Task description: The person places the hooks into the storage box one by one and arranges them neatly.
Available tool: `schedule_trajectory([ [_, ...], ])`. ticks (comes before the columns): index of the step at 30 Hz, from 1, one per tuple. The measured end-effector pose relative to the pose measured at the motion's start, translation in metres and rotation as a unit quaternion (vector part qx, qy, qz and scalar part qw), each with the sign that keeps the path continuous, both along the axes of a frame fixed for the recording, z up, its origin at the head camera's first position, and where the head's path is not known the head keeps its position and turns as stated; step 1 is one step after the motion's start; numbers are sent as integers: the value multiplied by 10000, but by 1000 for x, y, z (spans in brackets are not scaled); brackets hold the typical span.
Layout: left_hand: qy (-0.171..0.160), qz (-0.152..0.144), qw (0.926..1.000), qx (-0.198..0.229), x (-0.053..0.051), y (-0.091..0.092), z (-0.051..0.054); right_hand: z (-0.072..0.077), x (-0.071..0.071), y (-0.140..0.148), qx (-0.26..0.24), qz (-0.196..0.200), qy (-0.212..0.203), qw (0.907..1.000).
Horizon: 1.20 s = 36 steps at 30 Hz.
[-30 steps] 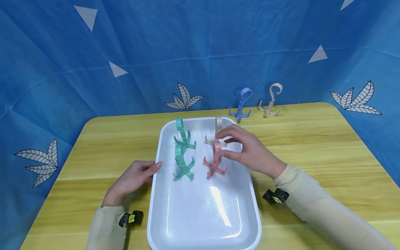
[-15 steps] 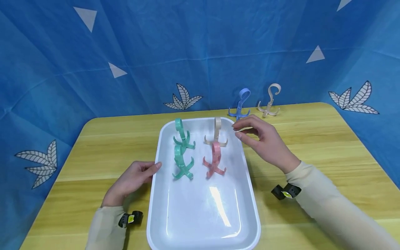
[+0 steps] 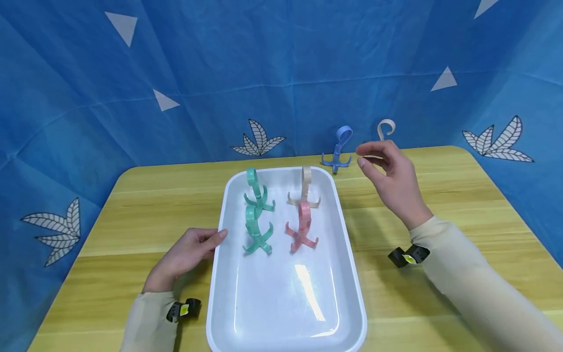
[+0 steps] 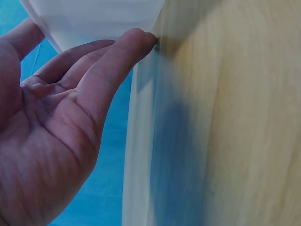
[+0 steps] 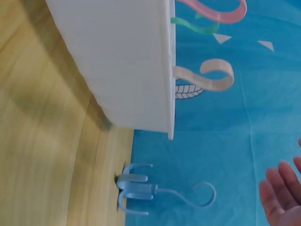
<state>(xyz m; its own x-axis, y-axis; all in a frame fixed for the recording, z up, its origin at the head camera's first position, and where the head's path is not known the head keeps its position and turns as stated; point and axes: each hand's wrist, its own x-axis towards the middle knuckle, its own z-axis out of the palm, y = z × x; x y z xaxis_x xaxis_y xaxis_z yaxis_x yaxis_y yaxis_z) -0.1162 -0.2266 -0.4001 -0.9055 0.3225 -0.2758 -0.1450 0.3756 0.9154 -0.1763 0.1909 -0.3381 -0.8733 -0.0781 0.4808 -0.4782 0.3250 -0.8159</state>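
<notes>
Pinched in left grip (image 3: pixel 186 252): white tray (image 3: pixel 272 298) by left rim, long axis front to back. With right grip (image 3: pixel 393 183) parted, empty: before rear beige hook (image 3: pixel 386 121), upright, crook curling right, near far edge of desk (image 3: pixel 444 195), broad rightward.

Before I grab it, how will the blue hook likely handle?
The blue hook stands upright, its curved top tall above a small base, so a high nudge could tip it. Its slim parts suggest it's light. Its prongs hold their upward curl unsupported, so it's probably stiff.
</notes>
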Motion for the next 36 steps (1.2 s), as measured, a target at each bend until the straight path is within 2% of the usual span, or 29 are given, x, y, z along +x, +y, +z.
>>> schedule_trajectory([
  [9,25,-35,10000,-46,0,0,0,-4,-28,3,-200,-567,-614,9963],
  [18,-42,-8,9999,-98,-1,1,1,-12,-63,5,258,-1006,-996,9896],
  [25,-114,-12,9997,-213,0,0,2,-16,-82,4,840,-1026,-1194,9839],
  [36,-158,-1,9998,-141,0,2,4,-16,-104,-6,817,-1028,-1744,9759],
])
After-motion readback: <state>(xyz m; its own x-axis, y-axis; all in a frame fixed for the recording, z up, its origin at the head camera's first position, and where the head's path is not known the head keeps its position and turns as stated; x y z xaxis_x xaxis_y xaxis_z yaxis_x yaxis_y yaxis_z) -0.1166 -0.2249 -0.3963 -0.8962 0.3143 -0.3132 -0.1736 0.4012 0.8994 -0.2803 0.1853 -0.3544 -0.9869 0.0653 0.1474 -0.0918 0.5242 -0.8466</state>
